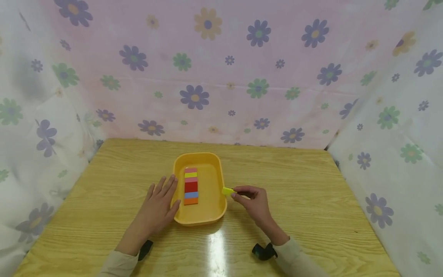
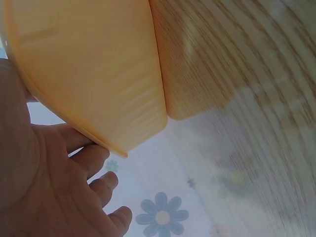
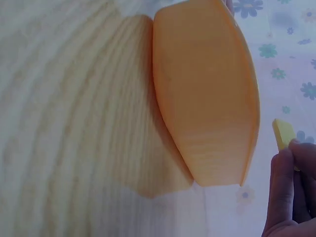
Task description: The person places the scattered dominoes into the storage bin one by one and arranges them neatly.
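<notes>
A yellow-orange plastic tray [image 1: 212, 181] stands on the table. Inside it, along its left side, lies a column of flat coloured blocks [image 1: 191, 187] in pink, yellow, red, blue and orange. My left hand [image 1: 157, 207] rests at the tray's left rim, fingers extended; the left wrist view has its fingertips [image 2: 94, 159] against the outer edge of the rim. Between thumb and fingers, my right hand [image 1: 255, 202] pinches a small yellow block [image 1: 227, 191] that overlaps the tray's right rim in the head view. In the right wrist view this block [image 3: 283, 133] is held above rim height.
The wood-grain table [image 1: 294, 184] extends on both sides of the tray. A flowered cloth [image 1: 221, 77] hangs behind it and at both sides. Dark straps [image 1: 264, 252] show by both wrists.
</notes>
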`<state>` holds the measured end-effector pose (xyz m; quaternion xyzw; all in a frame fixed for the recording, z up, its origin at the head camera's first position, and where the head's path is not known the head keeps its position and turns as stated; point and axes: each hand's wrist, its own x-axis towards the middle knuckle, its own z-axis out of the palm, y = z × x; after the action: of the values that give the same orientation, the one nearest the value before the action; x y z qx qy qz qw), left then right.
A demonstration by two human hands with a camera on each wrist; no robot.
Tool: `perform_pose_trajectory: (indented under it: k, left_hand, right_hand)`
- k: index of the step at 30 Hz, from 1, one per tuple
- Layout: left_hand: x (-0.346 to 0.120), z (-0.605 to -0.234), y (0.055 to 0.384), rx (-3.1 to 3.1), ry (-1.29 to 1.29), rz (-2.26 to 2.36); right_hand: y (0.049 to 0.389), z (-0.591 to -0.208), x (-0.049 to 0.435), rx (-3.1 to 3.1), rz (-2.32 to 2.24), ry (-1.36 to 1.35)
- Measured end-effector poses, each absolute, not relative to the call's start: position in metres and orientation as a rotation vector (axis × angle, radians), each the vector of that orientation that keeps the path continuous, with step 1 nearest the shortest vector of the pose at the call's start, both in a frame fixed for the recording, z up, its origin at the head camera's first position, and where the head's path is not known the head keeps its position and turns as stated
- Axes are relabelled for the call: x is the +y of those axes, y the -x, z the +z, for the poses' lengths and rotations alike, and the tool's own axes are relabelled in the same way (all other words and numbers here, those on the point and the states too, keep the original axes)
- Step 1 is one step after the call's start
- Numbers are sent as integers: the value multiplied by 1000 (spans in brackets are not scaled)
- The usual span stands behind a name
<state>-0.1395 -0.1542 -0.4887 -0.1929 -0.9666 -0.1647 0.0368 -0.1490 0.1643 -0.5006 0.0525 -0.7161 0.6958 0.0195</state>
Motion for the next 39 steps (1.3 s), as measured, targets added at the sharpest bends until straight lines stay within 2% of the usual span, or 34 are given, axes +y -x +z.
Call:
perform_pose_trajectory:
  k: [6, 19, 29, 39]
  left_hand:
    - [-154, -489, 140, -2969, 587, -511]
    - [-154, -490, 140, -2973, 592, -471]
    - [-153, -489, 141, -2977, 582, -482]
    - [-153, -489, 141, -2986, 582, -492]
  right_hand:
    - [140, -505, 158, -2178, 2268, -122]
    - [127, -509, 138, -2110, 2152, -280]
    - [126, -505, 122, -2038, 2149, -390]
    - [131, -495, 102, -2031, 2184, -389]
